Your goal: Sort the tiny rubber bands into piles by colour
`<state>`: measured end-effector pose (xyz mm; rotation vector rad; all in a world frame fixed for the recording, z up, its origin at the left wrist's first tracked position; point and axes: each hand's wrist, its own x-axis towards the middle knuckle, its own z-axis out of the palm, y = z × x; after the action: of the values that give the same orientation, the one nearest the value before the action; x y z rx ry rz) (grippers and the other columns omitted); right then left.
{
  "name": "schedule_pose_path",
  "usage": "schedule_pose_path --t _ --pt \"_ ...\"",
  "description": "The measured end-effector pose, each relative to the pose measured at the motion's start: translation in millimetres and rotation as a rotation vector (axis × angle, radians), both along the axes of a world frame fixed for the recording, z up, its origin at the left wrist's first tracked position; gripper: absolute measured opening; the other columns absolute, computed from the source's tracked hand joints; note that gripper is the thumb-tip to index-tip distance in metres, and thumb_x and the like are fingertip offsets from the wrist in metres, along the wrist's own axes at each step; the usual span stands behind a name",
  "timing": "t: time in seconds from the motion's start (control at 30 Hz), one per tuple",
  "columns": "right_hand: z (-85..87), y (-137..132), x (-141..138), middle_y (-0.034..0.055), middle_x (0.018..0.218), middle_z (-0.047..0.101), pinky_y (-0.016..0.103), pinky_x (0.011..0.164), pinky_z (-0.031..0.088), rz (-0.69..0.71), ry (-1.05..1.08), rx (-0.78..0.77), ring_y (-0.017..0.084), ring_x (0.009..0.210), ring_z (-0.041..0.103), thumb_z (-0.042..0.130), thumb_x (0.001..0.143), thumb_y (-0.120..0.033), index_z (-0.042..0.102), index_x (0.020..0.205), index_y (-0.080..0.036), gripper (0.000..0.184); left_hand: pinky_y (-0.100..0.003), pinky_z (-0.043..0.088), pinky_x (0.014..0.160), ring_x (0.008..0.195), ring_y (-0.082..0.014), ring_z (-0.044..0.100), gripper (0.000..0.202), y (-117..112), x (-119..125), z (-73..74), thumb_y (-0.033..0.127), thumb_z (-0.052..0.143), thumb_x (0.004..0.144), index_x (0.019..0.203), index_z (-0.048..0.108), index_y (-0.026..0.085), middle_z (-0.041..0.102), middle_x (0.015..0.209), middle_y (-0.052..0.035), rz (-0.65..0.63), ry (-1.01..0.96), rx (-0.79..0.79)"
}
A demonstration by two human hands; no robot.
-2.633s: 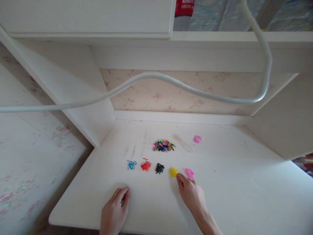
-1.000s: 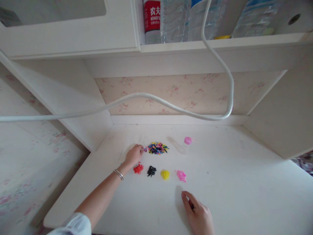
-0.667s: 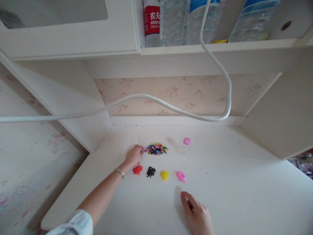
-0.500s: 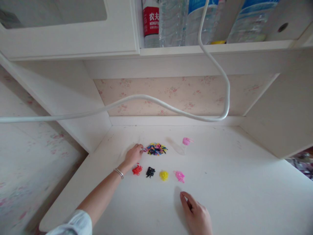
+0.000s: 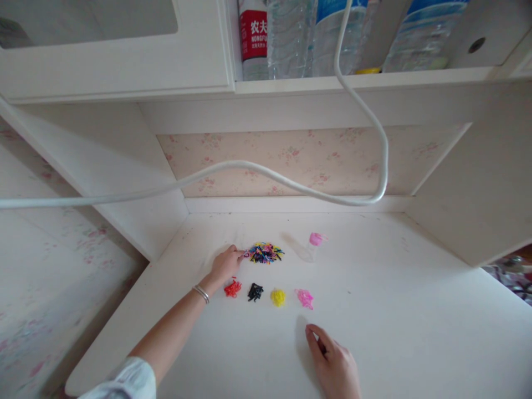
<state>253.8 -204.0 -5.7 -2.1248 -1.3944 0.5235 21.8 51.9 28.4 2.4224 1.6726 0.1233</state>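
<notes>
A mixed pile of small coloured rubber bands [image 5: 266,253] lies on the white desk. At its left edge, my left hand [image 5: 226,263] has its index finger stretched out, the tip touching the outermost bands. Below the pile is a row of sorted heaps: red bands [image 5: 233,288], black bands [image 5: 255,292], yellow bands [image 5: 278,297] and pink bands [image 5: 305,298]. My right hand [image 5: 333,360] rests below the pink heap with curled fingers, thumb and index tips together; nothing shows in it.
A small clear container with a pink lid [image 5: 316,239] stands right of the mixed pile. A white cable [image 5: 266,170] crosses the view above the desk [image 5: 394,332]. Water bottles [image 5: 291,41] fill a shelf overhead. Side panels [image 5: 469,183] bound the desk's back part.
My left hand's fingertips have shifted slightly, its index finger now reaching out against the pile's left edge. My right hand and the heaps look the same.
</notes>
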Motion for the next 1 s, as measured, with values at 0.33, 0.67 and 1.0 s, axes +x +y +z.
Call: schedule_pose_path --t 0.33,0.67,1.0 --pt "1.1 1 0 -0.0006 0.073 0.072 0.018 0.054 0.045 0.008 0.01 0.01 0.014 0.058 0.065 0.035 0.089 -0.05 0.069 0.094 -0.03 0.04 -0.023 0.041 0.076 0.087 -0.0145 0.06 0.028 0 -2 3.5 0.035 0.041 0.092 0.105 0.065 0.028 0.059 0.104 -0.003 -0.026 -0.019 0.004" --pt "0.9 -1 0 0.002 0.077 0.073 0.019 0.056 0.046 0.009 0.036 0.024 0.015 0.062 0.065 0.033 0.089 -0.052 0.069 0.096 -0.028 0.044 -0.025 0.042 0.079 0.088 -0.0152 0.061 0.025 4 -3 -3.8 0.03 0.04 0.092 0.094 0.063 0.022 0.059 0.102 -0.0046 -0.02 -0.074 -0.013" --pt "3.8 0 -1 0.0003 0.073 0.072 0.018 0.054 0.045 0.001 0.043 0.035 0.014 0.059 0.065 0.035 0.088 -0.052 0.07 0.094 -0.03 0.041 -0.025 0.041 0.08 0.09 -0.0177 0.06 0.022 -1 -4 8.5 0.029 0.045 0.086 0.088 0.064 0.018 0.063 0.101 -0.0077 0.05 -0.166 -0.103"
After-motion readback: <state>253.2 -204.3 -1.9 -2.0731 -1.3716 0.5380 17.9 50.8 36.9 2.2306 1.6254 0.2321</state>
